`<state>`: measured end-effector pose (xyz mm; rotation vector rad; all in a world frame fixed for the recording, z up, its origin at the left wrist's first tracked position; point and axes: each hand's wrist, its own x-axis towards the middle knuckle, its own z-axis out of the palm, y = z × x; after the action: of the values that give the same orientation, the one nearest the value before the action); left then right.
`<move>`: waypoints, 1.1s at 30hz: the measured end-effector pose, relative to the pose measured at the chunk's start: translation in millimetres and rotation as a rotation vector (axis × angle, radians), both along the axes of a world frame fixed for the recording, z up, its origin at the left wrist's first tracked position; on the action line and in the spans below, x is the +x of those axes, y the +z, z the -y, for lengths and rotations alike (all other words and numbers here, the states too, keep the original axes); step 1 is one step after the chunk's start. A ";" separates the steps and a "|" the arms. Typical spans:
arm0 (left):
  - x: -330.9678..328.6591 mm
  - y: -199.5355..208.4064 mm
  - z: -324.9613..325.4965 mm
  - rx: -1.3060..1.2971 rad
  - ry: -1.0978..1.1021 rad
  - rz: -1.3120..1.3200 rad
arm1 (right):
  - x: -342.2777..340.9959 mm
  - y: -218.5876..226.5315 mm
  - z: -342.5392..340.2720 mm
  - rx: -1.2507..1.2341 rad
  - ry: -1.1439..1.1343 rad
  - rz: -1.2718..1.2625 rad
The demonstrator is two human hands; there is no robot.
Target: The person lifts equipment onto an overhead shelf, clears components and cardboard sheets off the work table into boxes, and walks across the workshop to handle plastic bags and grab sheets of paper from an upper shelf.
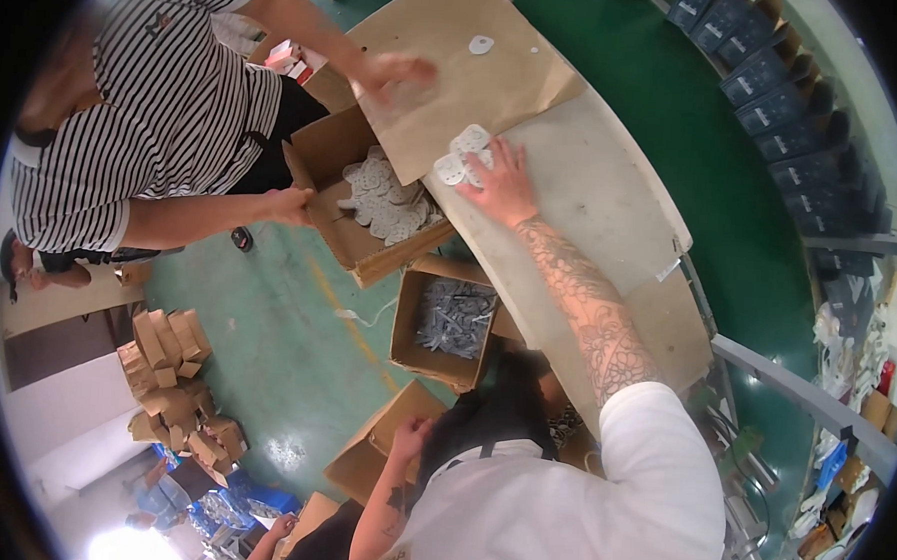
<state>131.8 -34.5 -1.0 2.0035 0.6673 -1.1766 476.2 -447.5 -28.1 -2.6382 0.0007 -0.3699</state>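
My right hand [500, 185] lies on the table with its fingers spread, touching a small cluster of flat white pieces with holes [470, 139]. My left hand [415, 436] is low beside an open cardboard box [376, 439]; its fingers are curled and what they hold, if anything, is hidden. Left of the table, a person in a striped shirt steadies a cardboard box [345, 237] with one hand [290, 205]. That box contains many similar white pieces [384, 197]. Above the table's brown sheet, the person's other hand [397, 73] is blurred.
Brown paper or card [447, 80] covers the table's far part, with one white piece [481, 45] on it. Below the table edge stands a box [404, 318] of grey pieces. Dark boxes [767, 94] line the right; a metal rail [804, 391] crosses there. Collapsed cartons [178, 388] are piled left.
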 end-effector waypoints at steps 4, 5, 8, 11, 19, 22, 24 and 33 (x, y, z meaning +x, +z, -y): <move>-12.5 1.6 -8.3 0.027 0.019 0.004 | 22.0 -8.1 -68.1 0.031 0.085 0.096; -15.6 2.7 -10.6 0.035 0.028 -0.009 | 25.8 -3.4 -87.0 0.039 0.112 0.083; -27.2 -5.0 -18.0 0.035 0.031 -0.003 | 27.2 10.1 -138.0 0.157 0.174 0.157; -27.0 -6.1 -14.7 0.026 0.003 0.010 | 14.6 15.9 -164.4 0.258 0.224 0.250; -14.7 -26.7 -5.1 -0.045 -0.018 0.011 | -115.1 23.3 -48.1 0.468 -0.263 0.167; -5.1 -46.1 -12.2 -0.050 -0.086 0.013 | -160.6 4.5 31.8 0.149 -0.526 0.158; 1.1 -47.8 -10.0 -0.022 -0.169 0.017 | -178.0 -4.7 84.4 -0.045 -0.635 0.079; 14.9 -10.7 -2.0 -0.029 -0.109 0.132 | -138.1 -18.9 93.3 -0.167 -0.325 -0.047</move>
<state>146.7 -32.5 -11.7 2.0946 0.4785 -1.0985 338.1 -540.8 -47.0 -2.8135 0.4363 -0.4317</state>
